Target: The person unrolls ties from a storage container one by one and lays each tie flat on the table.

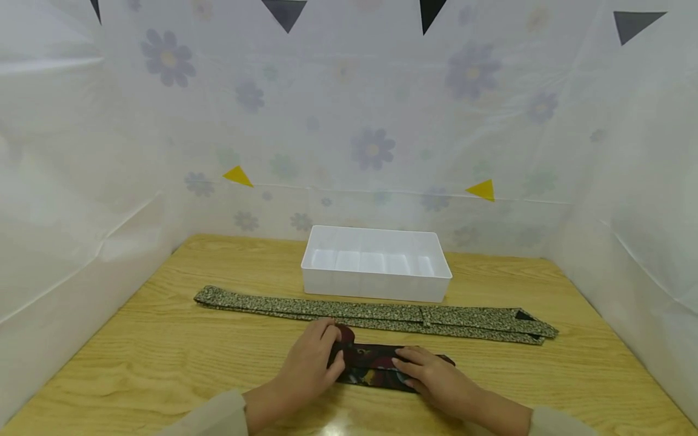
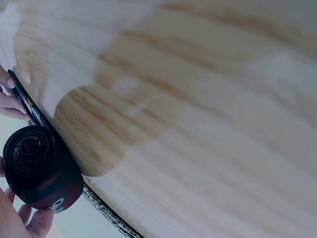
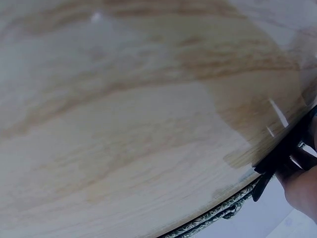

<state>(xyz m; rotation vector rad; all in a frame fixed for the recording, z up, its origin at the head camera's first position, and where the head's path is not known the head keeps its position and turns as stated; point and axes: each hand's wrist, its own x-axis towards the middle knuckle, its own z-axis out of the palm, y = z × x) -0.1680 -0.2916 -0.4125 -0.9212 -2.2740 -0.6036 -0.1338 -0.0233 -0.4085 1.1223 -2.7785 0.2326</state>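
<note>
My left hand (image 1: 306,358) grips the rolled end (image 2: 42,171) of the dark tie (image 1: 373,357); its flat length (image 1: 376,378) runs rightward beneath my right hand (image 1: 440,381), fingers extended, resting.

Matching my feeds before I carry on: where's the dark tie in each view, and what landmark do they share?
Head: the dark tie is at lower centre, left hand gripping its roll, right hand on its flat part.
Left wrist: its roll is at lower left.
Right wrist: its flat end is at the right edge, below mid-height.
Shared landmark: the speckled tie.
</note>
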